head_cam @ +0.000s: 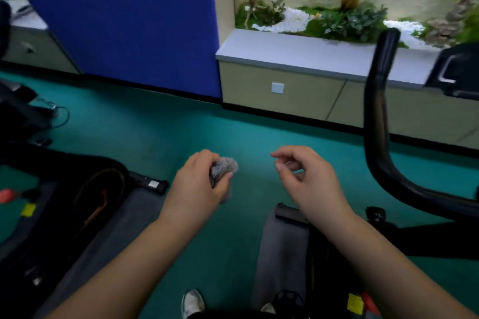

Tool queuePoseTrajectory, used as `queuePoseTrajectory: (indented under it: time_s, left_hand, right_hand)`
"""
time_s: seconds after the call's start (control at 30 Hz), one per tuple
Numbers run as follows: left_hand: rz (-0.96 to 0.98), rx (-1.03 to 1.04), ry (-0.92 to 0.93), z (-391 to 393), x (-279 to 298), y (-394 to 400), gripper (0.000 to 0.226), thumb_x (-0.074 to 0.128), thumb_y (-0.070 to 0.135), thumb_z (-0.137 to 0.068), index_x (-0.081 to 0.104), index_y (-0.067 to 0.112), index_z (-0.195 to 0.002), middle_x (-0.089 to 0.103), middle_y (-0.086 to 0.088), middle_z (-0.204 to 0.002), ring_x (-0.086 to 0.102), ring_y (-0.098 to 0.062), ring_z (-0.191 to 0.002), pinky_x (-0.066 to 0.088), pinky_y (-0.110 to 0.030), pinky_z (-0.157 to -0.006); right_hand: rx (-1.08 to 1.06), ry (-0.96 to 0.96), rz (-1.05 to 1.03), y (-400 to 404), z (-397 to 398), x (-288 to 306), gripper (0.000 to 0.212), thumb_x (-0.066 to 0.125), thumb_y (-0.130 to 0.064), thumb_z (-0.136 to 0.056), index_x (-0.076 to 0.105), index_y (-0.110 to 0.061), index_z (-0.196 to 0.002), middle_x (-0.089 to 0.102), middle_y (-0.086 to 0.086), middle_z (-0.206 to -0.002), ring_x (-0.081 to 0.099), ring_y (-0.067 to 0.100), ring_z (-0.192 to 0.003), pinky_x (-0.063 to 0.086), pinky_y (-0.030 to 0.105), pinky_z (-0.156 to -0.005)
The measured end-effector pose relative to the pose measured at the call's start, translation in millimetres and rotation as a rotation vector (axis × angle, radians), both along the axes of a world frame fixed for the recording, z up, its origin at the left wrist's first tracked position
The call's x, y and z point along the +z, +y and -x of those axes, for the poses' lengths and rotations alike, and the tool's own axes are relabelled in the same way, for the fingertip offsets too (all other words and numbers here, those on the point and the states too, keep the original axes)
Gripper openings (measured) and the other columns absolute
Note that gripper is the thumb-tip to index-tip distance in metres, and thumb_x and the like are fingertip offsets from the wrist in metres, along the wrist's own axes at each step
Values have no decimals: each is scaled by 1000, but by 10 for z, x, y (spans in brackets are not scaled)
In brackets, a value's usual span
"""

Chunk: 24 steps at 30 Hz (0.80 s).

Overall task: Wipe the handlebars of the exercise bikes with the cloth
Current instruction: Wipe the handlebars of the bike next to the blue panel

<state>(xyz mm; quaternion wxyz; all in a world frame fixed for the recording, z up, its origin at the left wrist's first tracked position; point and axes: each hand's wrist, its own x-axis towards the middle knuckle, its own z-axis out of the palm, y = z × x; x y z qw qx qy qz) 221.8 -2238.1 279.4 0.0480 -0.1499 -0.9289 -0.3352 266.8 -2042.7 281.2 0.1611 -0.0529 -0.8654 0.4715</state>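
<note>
My left hand grips a crumpled grey cloth in front of me, above the green floor. A short gap to its right, my right hand hangs with loosely curled fingers and holds nothing. A black curved handlebar of an exercise bike rises at the right, beyond my right hand and apart from it. The bike's black console shows at the right edge. Neither hand touches the handlebar.
Another black exercise bike fills the lower left, with a grey base bar. The right bike's grey base lies below my right forearm. A blue partition and a planter ledge stand behind. My shoes show at the bottom.
</note>
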Motion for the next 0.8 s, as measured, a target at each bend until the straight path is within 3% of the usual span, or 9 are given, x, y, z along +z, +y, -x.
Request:
queuePoseTrajectory:
  time_s: [0.07, 0.17, 0.33, 0.53, 0.67, 0.8]
  left_hand:
    - [18, 74, -70, -18, -59, -275, 23, 68, 28, -81, 54, 17, -95, 61, 0, -91, 57, -19, -83, 45, -34, -75]
    - [27, 143, -140, -3, -126, -695, 22, 65, 28, -84, 48, 20, -93, 59, 1, -84, 59, -23, -80, 44, -31, -68]
    - [96, 179, -163, 100, -253, -1539, 40, 56, 22, -89, 46, 28, -127, 58, -6, -106, 55, -25, -97, 42, -31, -82]
    - [131, 331, -182, 193, -284, -2510, 14, 59, 27, -88, 62, 23, -102, 56, -4, -96, 57, -24, -87, 38, -24, -70]
    - [118, 402, -190, 231, -252, -3037, 36, 75, 40, -75, 59, 21, -101, 51, -1, -95, 50, -17, -84, 38, -24, -72]
    - [97, 432, -232, 282, -224, -3429, 44, 80, 29, -71, 49, 21, -103, 44, 1, -101, 47, -16, -86, 33, -23, -72]
  right_hand:
    - [41, -67, -22, -192, 139, -112, 25, 64, -6, -84, 64, -29, -92, 62, -10, -88, 56, 1, -76, 41, 6, -64]
    - [116, -135, -92, -534, 343, -223, 19, 63, -11, -85, 65, -28, -94, 64, -7, -90, 57, 3, -75, 39, 7, -68]
    - [215, -227, -221, -1244, 673, -323, 17, 61, -14, -88, 67, -21, -103, 65, -4, -99, 58, 8, -80, 34, 8, -72]
    - [356, -274, -416, -2153, 978, -405, 31, 58, -22, -91, 61, -18, -122, 59, 2, -127, 51, 18, -119, 32, 21, -100]
    - [428, -263, -487, -2720, 1168, -454, 35, 58, -24, -91, 57, -21, -126, 54, 0, -135, 45, 20, -127, 33, 32, -108]
    - [506, -264, -616, -3194, 1331, -429, 44, 57, -30, -91, 50, -25, -135, 42, -1, -146, 36, 22, -135, 30, 39, -112]
